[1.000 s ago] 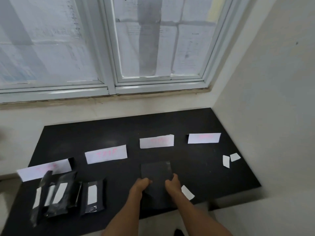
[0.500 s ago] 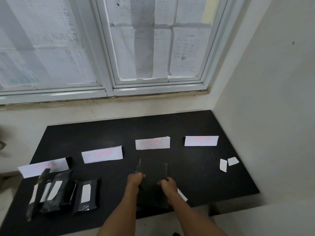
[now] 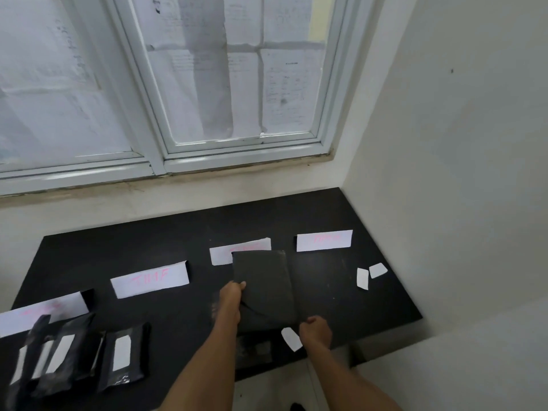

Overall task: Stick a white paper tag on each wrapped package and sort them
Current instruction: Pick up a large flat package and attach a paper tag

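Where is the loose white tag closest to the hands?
In the head view, the white tag lies on the black table near its front edge, beside the right hand, below the held black package.

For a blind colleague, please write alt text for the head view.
The left hand grips the left edge of a black package and the right hand its lower right corner, above a black table. Tagged packages lie at the left, loose white tags at the right.
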Motion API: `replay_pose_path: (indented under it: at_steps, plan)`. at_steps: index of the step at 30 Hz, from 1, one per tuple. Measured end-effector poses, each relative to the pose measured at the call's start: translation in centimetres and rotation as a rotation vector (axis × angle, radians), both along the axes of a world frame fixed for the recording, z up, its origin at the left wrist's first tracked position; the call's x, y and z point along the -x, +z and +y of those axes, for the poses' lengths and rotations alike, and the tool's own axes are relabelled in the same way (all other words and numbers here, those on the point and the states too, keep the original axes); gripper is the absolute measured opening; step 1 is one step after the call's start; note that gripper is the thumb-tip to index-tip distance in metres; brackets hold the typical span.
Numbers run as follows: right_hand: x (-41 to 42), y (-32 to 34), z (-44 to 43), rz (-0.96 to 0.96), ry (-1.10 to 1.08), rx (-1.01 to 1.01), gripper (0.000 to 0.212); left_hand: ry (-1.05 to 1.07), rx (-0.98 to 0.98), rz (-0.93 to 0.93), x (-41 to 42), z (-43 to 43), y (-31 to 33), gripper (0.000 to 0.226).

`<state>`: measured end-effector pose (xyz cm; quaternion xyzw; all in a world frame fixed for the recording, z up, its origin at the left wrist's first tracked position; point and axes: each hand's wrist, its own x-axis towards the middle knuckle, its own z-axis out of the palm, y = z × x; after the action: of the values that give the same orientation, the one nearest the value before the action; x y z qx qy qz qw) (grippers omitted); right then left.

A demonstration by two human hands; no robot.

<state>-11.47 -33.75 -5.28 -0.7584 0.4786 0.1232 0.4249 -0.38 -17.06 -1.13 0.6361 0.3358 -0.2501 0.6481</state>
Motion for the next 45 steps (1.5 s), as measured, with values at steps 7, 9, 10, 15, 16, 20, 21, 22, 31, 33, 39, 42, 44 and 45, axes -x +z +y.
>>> replay_pose_path:
  at_steps: [7, 9, 10, 15, 16, 20, 21, 22, 31, 33, 39, 42, 44, 45]
  plan:
    - [0.5, -1.2, -1.1, 0.138, 0.182, -0.044, 0.028, -0.044, 0.084, -0.008, -0.6, -3.4, 0.2, 0.023]
    - [0.4, -1.2, -0.9, 0.146, 0.214, -0.055, 0.029, -0.055, 0.097, -0.022, -0.6, -3.7, 0.8, 0.023]
    - [0.4, -1.3, -0.7, 0.148, 0.218, -0.052, 0.030, -0.057, 0.098, -0.027, -0.6, -3.6, 1.0, 0.023]
    - [1.0, -2.3, -0.3, 0.150, 0.131, -0.015, 0.037, -0.027, 0.117, -0.044, -0.6, -3.0, 1.6, 0.017]
    - [1.1, -2.2, -0.1, 0.148, 0.119, -0.013, 0.038, -0.025, 0.112, -0.048, -0.7, -2.7, 1.8, 0.016]
    - [1.2, -2.4, 0.5, 0.174, 0.099, -0.037, 0.038, -0.016, 0.118, -0.056, -0.4, -1.8, 2.4, 0.013]
    - [1.1, -2.4, 0.8, 0.174, 0.084, -0.049, 0.038, -0.014, 0.117, -0.056, -0.3, -1.6, 2.4, 0.014]
    - [1.1, -2.5, 0.9, 0.166, 0.069, -0.053, 0.038, -0.015, 0.117, -0.057, -0.3, -1.4, 2.3, 0.017]
    - [0.7, 0.3, 0.9, 0.002, -0.202, -0.055, 0.035, -0.013, 0.095, -0.086, 0.0, 0.1, 2.6, 0.017]
    - [-0.2, 2.3, 0.1, -0.144, -0.281, 0.005, 0.028, -0.001, 0.090, -0.078, -0.3, 0.2, 2.3, 0.023]
    - [-4.3, 10.9, -1.1, -0.650, -0.542, 0.018, 0.019, 0.015, 0.110, -0.123, 0.0, -1.9, 3.7, 0.029]
    - [-5.4, 12.9, -0.1, -0.740, -0.423, -0.085, 0.019, -0.033, 0.094, -0.129, 0.0, -3.5, 4.3, 0.023]
    - [-5.6, 13.7, 0.7, -0.736, -0.335, -0.089, 0.018, -0.068, 0.101, -0.144, 0.3, -4.7, 5.5, 0.011]
    - [-5.6, 13.8, 1.0, -0.732, -0.319, -0.077, 0.018, -0.074, 0.106, -0.162, 0.6, -5.2, 6.2, 0.008]
